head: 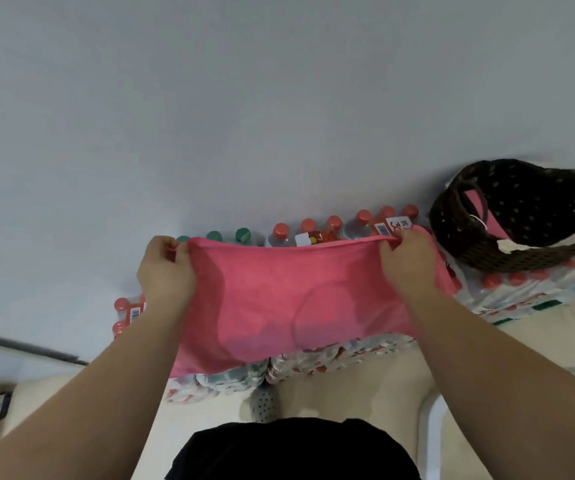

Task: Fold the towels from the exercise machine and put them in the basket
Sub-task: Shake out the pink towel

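A pink towel (279, 299) hangs stretched between both hands, over shrink-wrapped packs of bottles. My left hand (166, 271) pinches its upper left corner. My right hand (405, 261) pinches the upper right corner, where the cloth bunches and drapes past the wrist. A dark woven basket (521, 251) with strap handles sits to the right on top of the bottle packs, and another pink towel (487, 216) lies inside it. The exercise machine is not in view.
Packs of bottles with red caps (362, 216) and green caps (242, 234) stand against a plain grey wall (279, 98). Beige floor (331, 386) lies below. A white object's edge (430, 438) shows at lower right, and a dark rail (19, 346) runs at left.
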